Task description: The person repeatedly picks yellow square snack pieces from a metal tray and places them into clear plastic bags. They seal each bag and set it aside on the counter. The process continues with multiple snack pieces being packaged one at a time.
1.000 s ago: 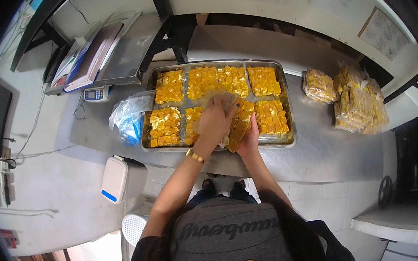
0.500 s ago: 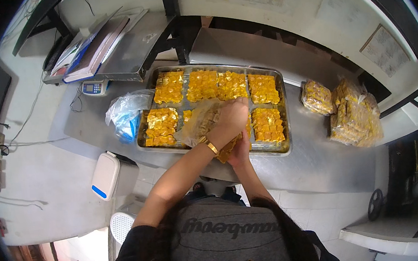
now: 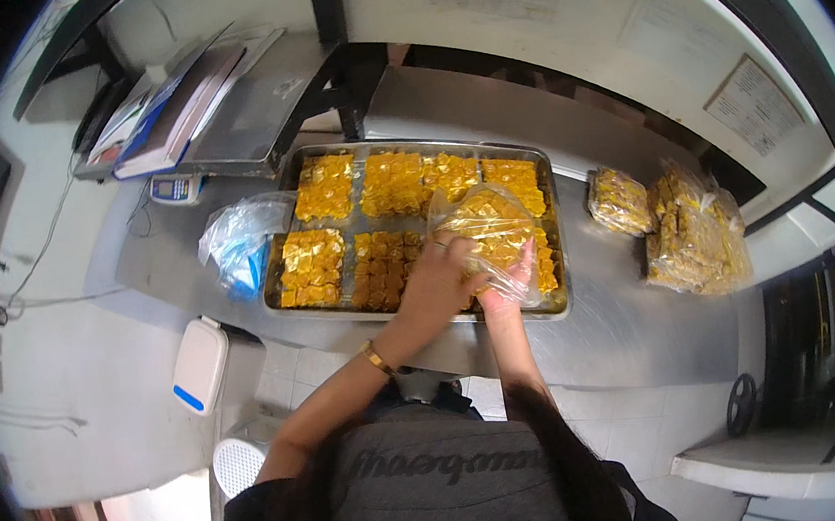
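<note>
A clear plastic bag (image 3: 485, 229) with a block of gold-foil-wrapped pieces in it is tilted over the front right of a metal tray (image 3: 413, 314). My right hand (image 3: 508, 285) holds the bag from its near right side, the thumb and fingers round the lower end. My left hand (image 3: 435, 284), a gold bracelet at its wrist, has its fingers curled on the bag's near left edge. Several blocks of gold-wrapped pieces (image 3: 312, 261) lie in rows in the tray. The bag covers part of the front right blocks.
Filled bags of gold pieces (image 3: 696, 234) are stacked on the right of the steel table (image 3: 625, 331). A crumpled clear and blue plastic bag (image 3: 240, 242) lies left of the tray, near a small scale (image 3: 175, 190). Folders (image 3: 182, 112) rest on a shelf; a lidded bin (image 3: 202, 367) stands below.
The bag has moved right and turned, so the gold block inside now shows. My left hand has drawn back toward me and left, uncovering the front middle block in the tray.
</note>
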The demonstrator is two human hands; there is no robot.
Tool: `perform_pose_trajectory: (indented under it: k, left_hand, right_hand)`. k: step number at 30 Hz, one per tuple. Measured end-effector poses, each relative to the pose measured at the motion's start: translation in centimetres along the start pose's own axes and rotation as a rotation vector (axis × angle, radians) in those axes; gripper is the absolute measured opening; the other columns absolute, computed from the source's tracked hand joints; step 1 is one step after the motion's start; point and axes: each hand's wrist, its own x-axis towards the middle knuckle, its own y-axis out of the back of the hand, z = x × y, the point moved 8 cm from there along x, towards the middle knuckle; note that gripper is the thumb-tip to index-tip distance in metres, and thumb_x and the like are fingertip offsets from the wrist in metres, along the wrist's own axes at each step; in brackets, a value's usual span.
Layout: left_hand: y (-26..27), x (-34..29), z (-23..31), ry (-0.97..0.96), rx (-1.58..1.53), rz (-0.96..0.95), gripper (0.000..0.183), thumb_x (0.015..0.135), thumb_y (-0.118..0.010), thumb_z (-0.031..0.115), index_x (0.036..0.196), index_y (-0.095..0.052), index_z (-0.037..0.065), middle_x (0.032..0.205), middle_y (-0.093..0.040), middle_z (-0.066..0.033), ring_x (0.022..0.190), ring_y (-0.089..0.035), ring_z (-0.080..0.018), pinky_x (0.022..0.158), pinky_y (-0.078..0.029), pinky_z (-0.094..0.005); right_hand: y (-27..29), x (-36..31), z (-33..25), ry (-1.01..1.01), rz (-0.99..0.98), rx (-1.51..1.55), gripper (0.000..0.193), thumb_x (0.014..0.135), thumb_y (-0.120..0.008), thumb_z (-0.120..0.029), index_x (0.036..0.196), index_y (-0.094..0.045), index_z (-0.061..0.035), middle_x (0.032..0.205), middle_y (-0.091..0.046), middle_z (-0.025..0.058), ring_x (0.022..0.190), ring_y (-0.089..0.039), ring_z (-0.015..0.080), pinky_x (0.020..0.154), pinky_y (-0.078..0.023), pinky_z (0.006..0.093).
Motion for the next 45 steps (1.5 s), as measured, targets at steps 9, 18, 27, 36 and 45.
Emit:
perform_pose_trajectory:
  k: [9,18,27,36,45]
  left_hand:
    - [-1.7,0.4,-3.2,0.01,-0.03,-0.147,0.009,0.088,-0.048,0.009,0.092,-0.048,0.002,0.085,-0.054,-0.0188,0.087,-0.053,-0.0374,0.074,-0.044,-0.0444]
    - [-6.0,-5.5,3.0,-0.225,-0.261,-0.48,0.005,0.084,-0.049,0.004,0.088,-0.047,0.001,0.083,-0.051,-0.0181,0.078,-0.051,-0.037,0.069,-0.042,-0.042]
    - [-5.7,2.9,-6.7,0.626,-0.931,-0.061,0.013,0.089,-0.051,0.007,0.101,-0.053,0.001,0.076,-0.051,-0.0001,0.067,-0.048,-0.0075,0.055,-0.039,-0.0213]
    - [-6.0,3.4,-13.0,0.642,-0.907,-0.126,0.015,0.094,-0.049,0.017,0.098,-0.053,0.003,0.076,-0.052,-0.0014,0.061,-0.047,-0.0075,0.051,-0.041,-0.0201]
    - [-8.3,3.8,-6.7,0.558,-0.87,-0.414,0.01,0.09,-0.056,0.019,0.089,-0.056,0.01,0.072,-0.053,0.0034,0.058,-0.046,-0.004,0.054,-0.045,-0.0193]
  right_hand:
    - [-0.2,-0.2,-3.0,0.087,0.016,0.118,0.061,0.087,-0.049,-0.049,0.131,-0.042,-0.0074,0.129,-0.047,0.0152,0.115,-0.048,0.0326,0.097,-0.04,0.0488]
    - [-2.9,-2.7,-6.8,0.226,-0.106,0.227,0.061,0.088,-0.046,-0.052,0.128,-0.045,-0.0063,0.124,-0.052,0.0142,0.11,-0.053,0.0313,0.094,-0.044,0.0466]
    - [-2.4,-5.3,-7.8,0.131,-0.132,0.16,0.053,0.093,-0.04,-0.047,0.127,-0.048,-0.0076,0.119,-0.057,0.0114,0.104,-0.058,0.0258,0.092,-0.047,0.044]
    - [-3.8,-6.7,-8.8,0.175,-0.285,0.286,0.053,0.093,-0.039,-0.047,0.127,-0.047,-0.0071,0.122,-0.054,0.0128,0.108,-0.056,0.0275,0.094,-0.045,0.0456]
    - [-2.3,-6.4,-8.4,0.2,-0.115,0.102,0.051,0.093,-0.04,-0.045,0.125,-0.05,-0.0065,0.116,-0.059,0.0118,0.101,-0.061,0.0245,0.088,-0.05,0.0437]
